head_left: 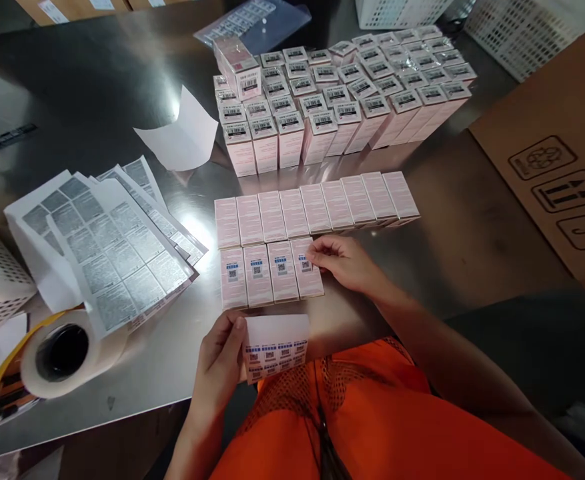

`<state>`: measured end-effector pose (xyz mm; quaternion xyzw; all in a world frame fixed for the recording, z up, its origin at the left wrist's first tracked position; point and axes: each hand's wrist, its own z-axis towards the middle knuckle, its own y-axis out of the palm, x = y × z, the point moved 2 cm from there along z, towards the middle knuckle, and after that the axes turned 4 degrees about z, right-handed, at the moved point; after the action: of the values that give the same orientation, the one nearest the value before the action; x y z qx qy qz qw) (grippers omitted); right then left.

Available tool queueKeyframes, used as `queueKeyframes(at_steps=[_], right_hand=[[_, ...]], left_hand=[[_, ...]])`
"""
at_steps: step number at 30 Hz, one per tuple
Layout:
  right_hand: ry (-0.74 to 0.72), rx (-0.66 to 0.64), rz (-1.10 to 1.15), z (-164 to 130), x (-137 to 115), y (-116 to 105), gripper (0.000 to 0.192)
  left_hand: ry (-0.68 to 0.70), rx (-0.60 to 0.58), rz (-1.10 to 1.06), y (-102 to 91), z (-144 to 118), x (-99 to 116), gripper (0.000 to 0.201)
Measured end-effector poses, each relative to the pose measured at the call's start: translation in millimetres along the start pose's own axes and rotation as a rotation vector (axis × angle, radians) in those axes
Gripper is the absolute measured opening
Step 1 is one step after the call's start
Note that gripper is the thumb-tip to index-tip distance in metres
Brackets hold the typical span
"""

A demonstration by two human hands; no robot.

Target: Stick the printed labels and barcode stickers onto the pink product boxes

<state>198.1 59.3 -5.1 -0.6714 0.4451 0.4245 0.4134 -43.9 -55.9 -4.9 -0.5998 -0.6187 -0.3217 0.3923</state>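
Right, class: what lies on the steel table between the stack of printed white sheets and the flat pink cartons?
In the head view, only bare shiny steel table separates the printed white sheets from the flat pink cartons.

Table (122, 80): bare metal, brushed steel by its look, smooth, semi-glossy, with bright glare spots.
Pink boxes (317, 203), lying flat at centre: thin cardboard, smooth, faint satin sheen.
Standing boxes (342, 107), at 12 o'clock: same cardboard; a few seem wrapped in clear glossy film, though the view is too small to be sure.
Sticker strip (275, 347), in the left hand (222, 363): white paper backing, slightly glossy, printed labels.
Printed sheets (107, 247), at 9 o'clock: matt white paper.
Tape roll (65, 350), at 8 o'clock: smooth pale plastic film.
Carton (562, 167), at 3 o'clock: matt brown corrugated cardboard.
Baskets (517, 27), at 1 o'clock: white perforated plastic.
Garment (372, 413), at 6 o'clock: orange cloth with mesh.
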Motion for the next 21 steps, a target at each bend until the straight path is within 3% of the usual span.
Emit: queueKeyframes(at_steps=[6, 13, 17, 19, 21], right_hand=[[-0.065, 0.061, -0.081, -3, -2, 0, 0.022], [-0.2, 0.292, -0.213, -13, 4, 14, 0.013], [-0.273, 0.495, -0.164, -26, -1, 15, 0.042], [-0.386, 0.368, -0.118, -37, -13, 17, 0.046], [-0.54, 0.075, -0.154, -49, -28, 24, 0.049]], left_hand=[[0.0, 0.013, 0.016, -0.9, -2, -1, 0.04], [0.032, 0.05, 0.032, 5.7, 0, 7, 0.047], [0.111, 0.057, 0.1, 5.7, -3, 16, 0.041], [0.143, 0.075, 0.129, 2.0, -4, 20, 0.038], [0.17, 0.118, 0.128, -3.6, -5, 23, 0.037]])
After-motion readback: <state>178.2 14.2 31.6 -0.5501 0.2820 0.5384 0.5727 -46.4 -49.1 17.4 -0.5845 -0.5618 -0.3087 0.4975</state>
